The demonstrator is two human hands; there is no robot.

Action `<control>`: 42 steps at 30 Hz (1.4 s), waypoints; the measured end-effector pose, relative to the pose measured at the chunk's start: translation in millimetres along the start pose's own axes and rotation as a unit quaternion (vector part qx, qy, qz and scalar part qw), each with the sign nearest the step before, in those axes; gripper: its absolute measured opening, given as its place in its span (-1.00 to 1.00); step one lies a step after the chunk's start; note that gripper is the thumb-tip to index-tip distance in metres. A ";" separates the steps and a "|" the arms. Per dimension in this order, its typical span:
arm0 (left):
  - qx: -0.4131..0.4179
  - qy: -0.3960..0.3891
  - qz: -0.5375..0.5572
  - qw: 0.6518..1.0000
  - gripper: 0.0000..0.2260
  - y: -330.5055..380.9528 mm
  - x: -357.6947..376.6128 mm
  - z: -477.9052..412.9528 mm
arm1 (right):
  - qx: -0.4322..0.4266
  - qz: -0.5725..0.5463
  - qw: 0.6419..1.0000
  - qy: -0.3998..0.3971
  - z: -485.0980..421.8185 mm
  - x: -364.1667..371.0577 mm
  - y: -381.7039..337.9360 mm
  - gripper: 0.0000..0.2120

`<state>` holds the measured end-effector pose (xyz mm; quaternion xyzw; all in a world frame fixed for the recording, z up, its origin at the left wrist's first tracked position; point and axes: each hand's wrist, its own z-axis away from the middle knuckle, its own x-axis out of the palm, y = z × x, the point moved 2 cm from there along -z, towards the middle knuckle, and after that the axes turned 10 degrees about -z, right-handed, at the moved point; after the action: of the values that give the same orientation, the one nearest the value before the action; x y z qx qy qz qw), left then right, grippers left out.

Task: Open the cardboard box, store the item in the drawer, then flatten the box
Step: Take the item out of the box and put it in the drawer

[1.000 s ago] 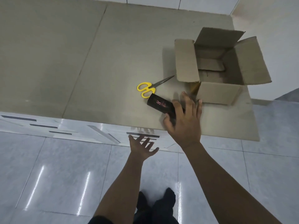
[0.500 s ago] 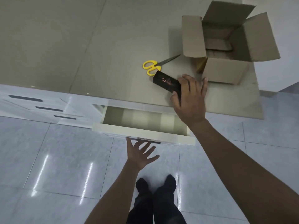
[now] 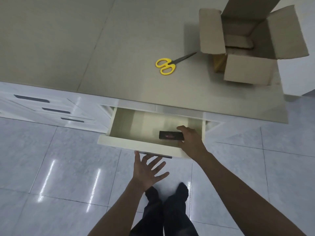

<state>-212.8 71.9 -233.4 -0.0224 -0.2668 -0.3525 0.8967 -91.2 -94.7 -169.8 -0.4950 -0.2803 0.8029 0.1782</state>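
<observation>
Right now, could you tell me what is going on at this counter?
A person is putting away an item from a box. Their right hand holds a small black box inside the open drawer, near its right end. The left hand is spread open under the drawer front. On the counter, the cardboard box stands with its flaps open, not yet flattened, and yellow-handled scissors lie beside it.

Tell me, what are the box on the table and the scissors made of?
The box looks like plain brown cardboard: dull, with thin flaps folded open. The scissors seem to have shiny yellow plastic handles and grey metal blades, judging by their smooth, thin look. I can't be sure from here.
</observation>
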 end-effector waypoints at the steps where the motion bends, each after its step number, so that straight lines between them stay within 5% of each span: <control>1: 0.001 0.002 -0.002 1.000 -0.36 0.7 -0.2 0.7 | 0.012 -0.001 1.000 -0.016 -2.8 0.3 2.9 -0.56; 5: -0.004 0.004 -0.010 1.000 -0.38 3.8 -0.3 8.4 | -0.057 0.016 0.998 0.000 5.2 -14.5 -12.1 -0.70; 10: -0.027 -0.041 0.034 0.998 -0.34 -0.3 8.9 30.6 | -0.297 0.079 0.931 0.199 27.2 -59.0 -54.1 -0.77; 12: -0.033 -0.059 0.044 0.997 -0.34 1.4 16.0 38.9 | -0.263 0.130 0.928 0.229 21.1 -76.7 -58.1 -0.62; 17: -0.043 -0.053 0.046 0.997 -0.37 9.8 37.3 44.6 | -0.144 0.232 0.949 0.157 6.8 -83.3 -55.7 -0.29; 32: 0.025 -0.051 0.014 0.998 -0.68 71.7 141.7 -1.6 | -0.144 0.251 0.951 0.111 9.7 -92.0 -58.6 -0.11; 38: -0.027 -0.081 -0.203 0.975 -0.59 88.9 139.1 27.7 | -0.148 0.127 0.976 0.095 10.7 -120.8 -57.5 -0.36; 40: -0.063 -0.072 -0.354 0.930 -0.53 95.0 140.0 45.3 | -0.130 0.090 0.981 0.114 10.2 -137.3 -50.3 -0.42; 42: -0.094 -0.085 -0.518 0.846 -0.57 101.6 151.7 69.1 | -0.097 0.099 0.981 0.138 12.9 -154.1 -38.9 -0.44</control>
<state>-86.9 69.8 -84.2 0.0048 -0.2801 -0.7856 0.5516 -33.6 -154.7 -33.8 -0.6417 -0.2793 0.7091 0.0858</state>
